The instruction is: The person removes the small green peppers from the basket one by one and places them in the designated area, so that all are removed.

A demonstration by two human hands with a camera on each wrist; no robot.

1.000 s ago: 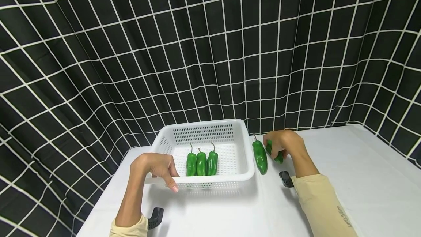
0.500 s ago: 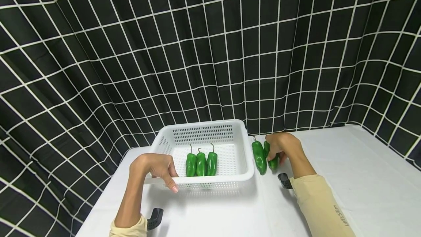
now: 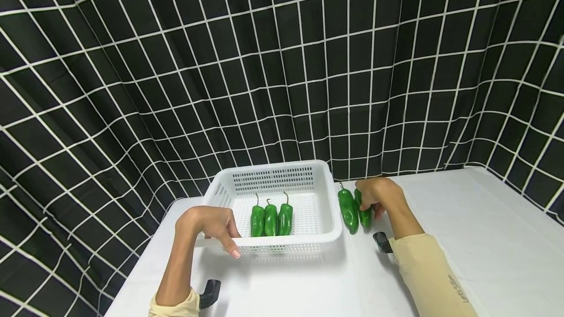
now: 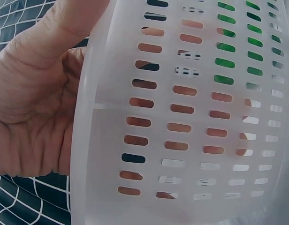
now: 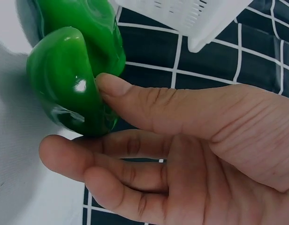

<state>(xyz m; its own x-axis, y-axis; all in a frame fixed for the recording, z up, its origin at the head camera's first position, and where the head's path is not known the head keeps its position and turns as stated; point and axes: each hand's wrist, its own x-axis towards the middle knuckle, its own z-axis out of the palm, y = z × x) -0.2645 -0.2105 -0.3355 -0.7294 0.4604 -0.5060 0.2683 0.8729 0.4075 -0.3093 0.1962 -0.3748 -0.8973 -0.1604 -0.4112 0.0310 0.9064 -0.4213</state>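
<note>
My left hand (image 3: 213, 221) grips the near left corner of a white plastic basket (image 3: 286, 240), thumb outside the rim. Through the slots of the basket wall (image 4: 149, 112) its fingers show inside. Three green peppers (image 3: 270, 219) lie side by side in the basket, stems toward the back. Right of the basket, another green pepper (image 3: 349, 212) lies on the white cloth. My right hand (image 3: 380, 193) pinches a second green pepper (image 5: 64, 84) close along its right side. The thumb (image 5: 121, 91) presses one flank, with fingers at the other; the hand partly covers this pepper from above.
White cloth (image 3: 484, 238) covers the table. A black curtain with white grid lines (image 3: 282, 87) hangs behind and to both sides. Black devices (image 3: 381, 242) are worn at both wrists, by the beige sleeves (image 3: 427, 273).
My right hand has shifted its pepper left and turned it to lie lengthwise along the neighbouring pepper. My left hand and the basket have kept their place.
</note>
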